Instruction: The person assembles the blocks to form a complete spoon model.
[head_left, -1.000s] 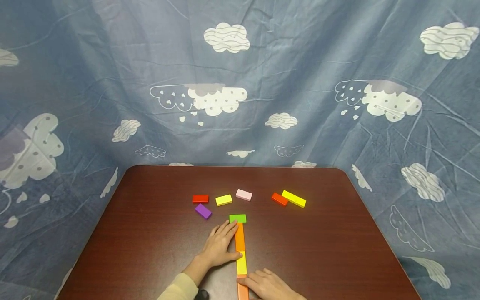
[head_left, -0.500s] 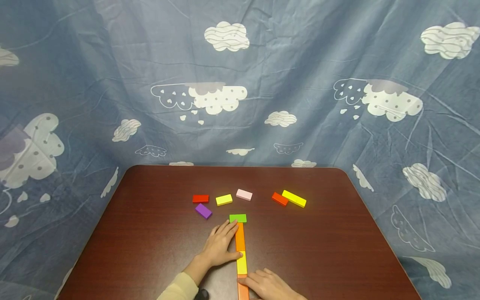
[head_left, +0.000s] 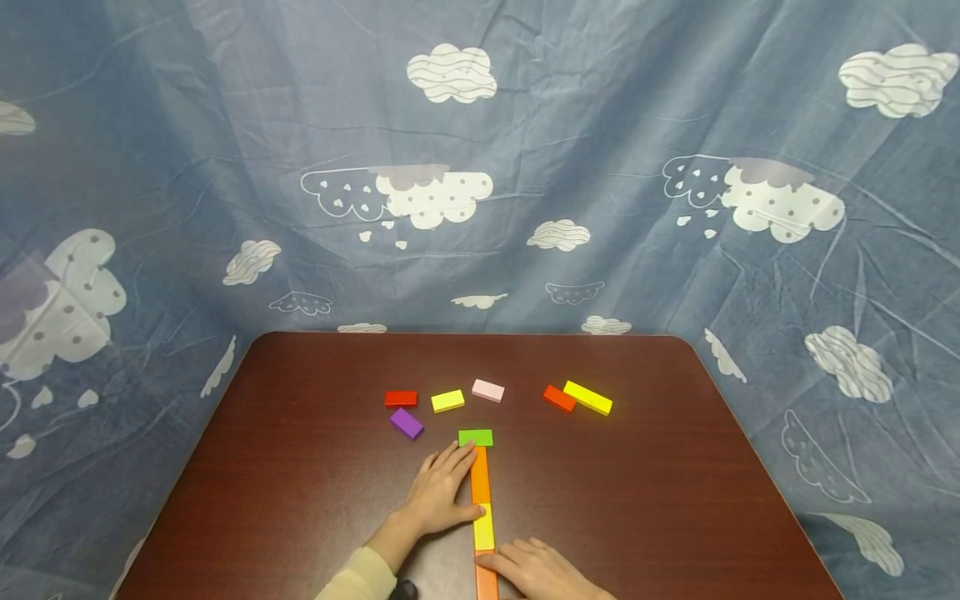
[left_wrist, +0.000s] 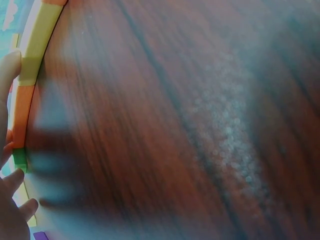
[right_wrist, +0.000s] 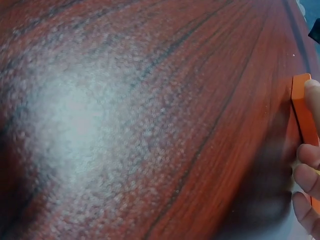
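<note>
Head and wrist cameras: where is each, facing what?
Head: worn on head, facing forward and down at brown wood-grain table; shows left hand, right hand.
Left wrist: on that wrist, facing table and yellow rectangular block; left hand at left edge.
Right wrist: on that wrist, facing table and orange rectangular block; right hand at right edge.
Head and left wrist share the green rectangular block.

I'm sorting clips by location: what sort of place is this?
Probably an indoor tabletop recording corner, perhaps a makeshift booth. Cloud-printed blue fabric hangs behind and along both sides of a dark reddish-brown table, and a line of colored blocks lies on it.
</note>
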